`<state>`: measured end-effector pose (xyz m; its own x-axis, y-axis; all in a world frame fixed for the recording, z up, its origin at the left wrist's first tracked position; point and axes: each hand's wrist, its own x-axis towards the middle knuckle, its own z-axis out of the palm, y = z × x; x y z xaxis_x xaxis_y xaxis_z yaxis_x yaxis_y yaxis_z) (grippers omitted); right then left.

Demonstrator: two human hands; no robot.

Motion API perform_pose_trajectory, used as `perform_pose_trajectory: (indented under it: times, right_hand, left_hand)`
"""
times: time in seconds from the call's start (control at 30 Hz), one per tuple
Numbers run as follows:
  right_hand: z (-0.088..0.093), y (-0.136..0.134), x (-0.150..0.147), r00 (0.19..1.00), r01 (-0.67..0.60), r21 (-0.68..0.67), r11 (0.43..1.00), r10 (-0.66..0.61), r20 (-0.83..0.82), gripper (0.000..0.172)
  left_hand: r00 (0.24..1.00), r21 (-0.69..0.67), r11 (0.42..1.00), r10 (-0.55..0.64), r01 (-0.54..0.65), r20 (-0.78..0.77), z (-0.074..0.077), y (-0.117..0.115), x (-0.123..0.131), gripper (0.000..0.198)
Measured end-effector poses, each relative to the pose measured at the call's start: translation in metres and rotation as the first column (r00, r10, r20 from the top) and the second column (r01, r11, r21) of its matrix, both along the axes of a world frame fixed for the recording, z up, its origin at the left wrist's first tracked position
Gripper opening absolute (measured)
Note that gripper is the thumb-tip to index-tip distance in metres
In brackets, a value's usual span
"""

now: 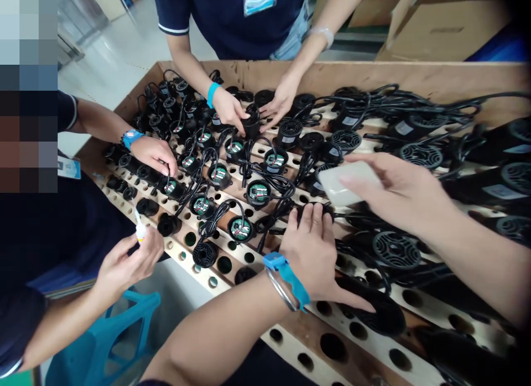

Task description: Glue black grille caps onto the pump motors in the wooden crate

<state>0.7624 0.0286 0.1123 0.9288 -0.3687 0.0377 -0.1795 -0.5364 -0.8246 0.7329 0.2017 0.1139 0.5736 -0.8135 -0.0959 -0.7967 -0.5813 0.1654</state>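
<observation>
My left hand (311, 248), with a blue band and a metal bangle on its wrist, lies palm down with its fingers stretched out. Its fingertips rest on a black part (317, 210) among the cords, mostly hidden beneath them. The thumb points right, over a dark round housing (379, 317). Held between thumb and fingers of my right hand (398, 181) is a pale, rounded rectangular block (350, 182), just above the housings. Left of my hands, a black housing (258, 193) with a green circuit board inside stands in the wooden rack, and another such housing (240, 228) is nearer.
Wooden rack strips (286, 333) with round holes span the wooden-walled table. Black cords (398, 95) and grilled housings (396, 248) crowd the right. One co-worker's hands (230, 109) hold a black housing opposite; another's hand (133, 259) holds a small white bottle (141, 230). A blue stool (103, 336) stands below left.
</observation>
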Motion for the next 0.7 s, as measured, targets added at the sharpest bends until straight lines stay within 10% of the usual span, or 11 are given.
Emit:
perform_pose_trajectory:
  times: [0.17,0.3,0.7]
  right_hand:
    - [-0.005,0.020,0.039,0.939,-0.315,-0.542,0.779,0.341,-0.056,0.064]
    - [-0.010,0.030,0.050,0.901,-0.423,-0.660,0.621,0.364,-0.235,0.059]
    - [-0.027,0.050,0.056,0.922,-0.368,-0.713,0.596,0.333,-0.197,0.054]
  left_hand:
    - [0.998,0.069,0.997,0.009,-0.013,0.055,0.001,-0.002,-0.005,0.138]
    - [0.996,0.081,0.996,0.012,-0.019,0.085,0.003,-0.003,-0.005,0.137]
    - [0.995,0.071,0.997,0.028,-0.034,0.095,0.003,-0.002,-0.006,0.133]
